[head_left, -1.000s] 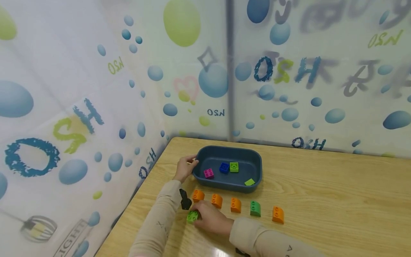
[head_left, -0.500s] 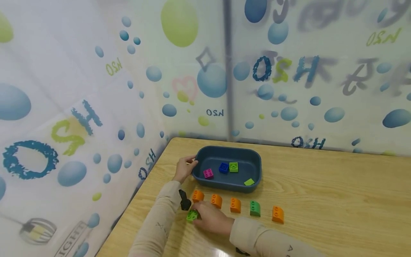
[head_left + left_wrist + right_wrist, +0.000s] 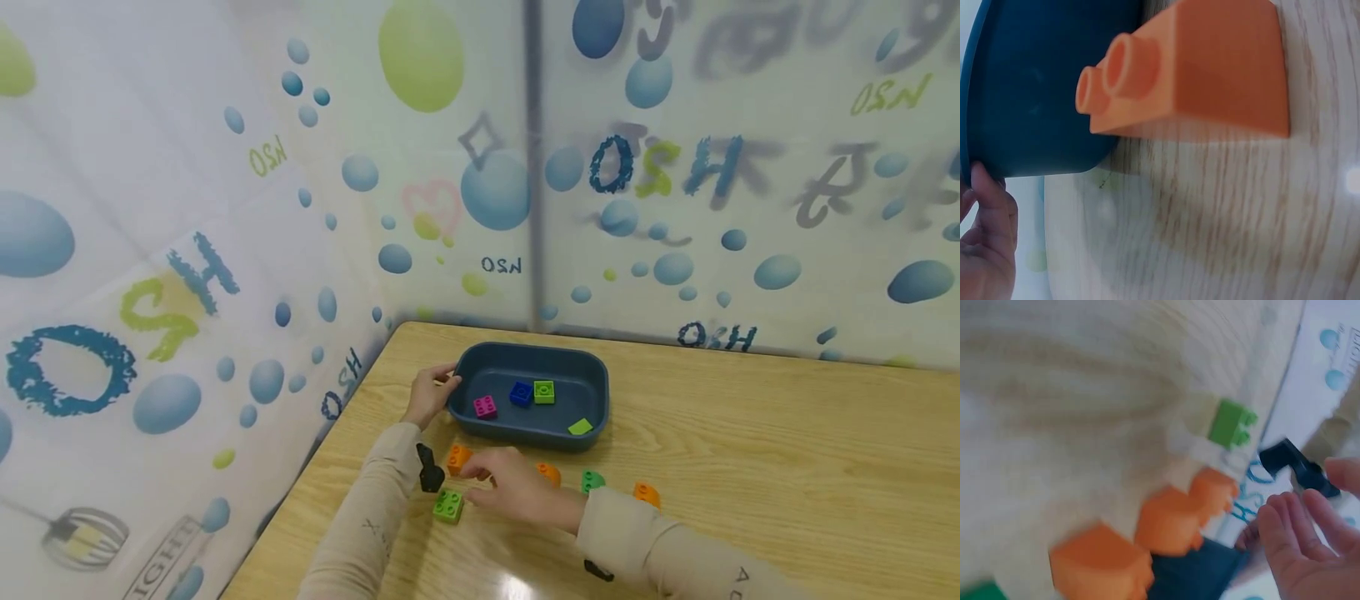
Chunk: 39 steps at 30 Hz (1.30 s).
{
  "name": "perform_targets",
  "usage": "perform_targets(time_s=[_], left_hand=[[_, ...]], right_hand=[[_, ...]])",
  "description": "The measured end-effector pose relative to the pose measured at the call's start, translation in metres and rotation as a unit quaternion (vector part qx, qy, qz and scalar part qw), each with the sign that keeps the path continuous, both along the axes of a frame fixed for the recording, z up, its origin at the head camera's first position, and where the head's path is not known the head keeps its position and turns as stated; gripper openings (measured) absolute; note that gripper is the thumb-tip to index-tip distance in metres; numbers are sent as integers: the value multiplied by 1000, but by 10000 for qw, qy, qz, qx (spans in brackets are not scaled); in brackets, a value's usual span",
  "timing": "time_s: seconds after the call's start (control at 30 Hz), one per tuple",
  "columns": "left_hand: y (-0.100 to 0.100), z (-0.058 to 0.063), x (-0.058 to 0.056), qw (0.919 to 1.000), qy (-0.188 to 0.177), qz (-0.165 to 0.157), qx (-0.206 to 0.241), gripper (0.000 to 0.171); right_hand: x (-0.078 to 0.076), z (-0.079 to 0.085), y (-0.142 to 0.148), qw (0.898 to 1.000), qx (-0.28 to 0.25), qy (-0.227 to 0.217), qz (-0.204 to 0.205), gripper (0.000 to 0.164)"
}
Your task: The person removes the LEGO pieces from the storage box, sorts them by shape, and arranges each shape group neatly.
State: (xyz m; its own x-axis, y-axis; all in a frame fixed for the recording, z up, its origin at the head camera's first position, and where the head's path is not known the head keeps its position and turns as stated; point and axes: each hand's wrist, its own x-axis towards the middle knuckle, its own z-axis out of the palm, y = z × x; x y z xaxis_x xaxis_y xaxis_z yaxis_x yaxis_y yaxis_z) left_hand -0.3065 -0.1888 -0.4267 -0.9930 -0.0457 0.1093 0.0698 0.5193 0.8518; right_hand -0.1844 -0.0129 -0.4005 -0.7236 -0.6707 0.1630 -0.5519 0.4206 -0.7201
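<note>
My left hand (image 3: 429,396) holds the left rim of a dark blue tray (image 3: 517,433), thumb and fingers about its edge. My right hand (image 3: 517,492) hovers over the row of toy blocks, fingers loosely bent and holding nothing. Just left of its fingertips, a lime green toy block (image 3: 447,506) sits studs up on the table. The row has a leftmost orange block (image 3: 458,459), another orange block (image 3: 548,473), a green block (image 3: 592,481) and a right-end orange block (image 3: 647,493). One more orange block (image 3: 1169,522), hidden behind my hand in the head view, shows in the right wrist view.
Inside the tray lie a magenta block (image 3: 485,407), a blue block (image 3: 521,393), a lime block (image 3: 543,392) and a flat lime piece (image 3: 581,427). The wooden table (image 3: 750,467) reaches to the right, with a printed curtain (image 3: 645,208) behind it.
My right hand has let go of the lime green block and moved up and to the right. The block stays on the table. My left hand keeps its place on the tray.
</note>
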Motion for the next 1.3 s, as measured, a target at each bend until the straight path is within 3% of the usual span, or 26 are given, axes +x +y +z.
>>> perform_targets(time_s=[0.13,0.27,0.53,0.63,0.93,1.3], left_hand=[[-2,-1,-1,9999,44,49,-78,31],[-4,0,-1,9998,48,96,-163,31],[-4,5,-4,9999,19,35,-143,32],[-3,7,-5,9998,89,-28,-173,31],[-3,4,-6,9998,63,-9,-166,31],[-1,2,0,9996,154,-58,-243,30]], right_hand=[[-10,14,13,9995,-170,257,42,15],[-26,29,27,9997,-124,182,70,14],[-72,43,56,9981,-284,548,22,16],[-88,41,67,9976,-180,615,-273,17],[-120,29,85,9943,147,222,-1030,19],[-132,2,87,9924,481,56,-1133,26]])
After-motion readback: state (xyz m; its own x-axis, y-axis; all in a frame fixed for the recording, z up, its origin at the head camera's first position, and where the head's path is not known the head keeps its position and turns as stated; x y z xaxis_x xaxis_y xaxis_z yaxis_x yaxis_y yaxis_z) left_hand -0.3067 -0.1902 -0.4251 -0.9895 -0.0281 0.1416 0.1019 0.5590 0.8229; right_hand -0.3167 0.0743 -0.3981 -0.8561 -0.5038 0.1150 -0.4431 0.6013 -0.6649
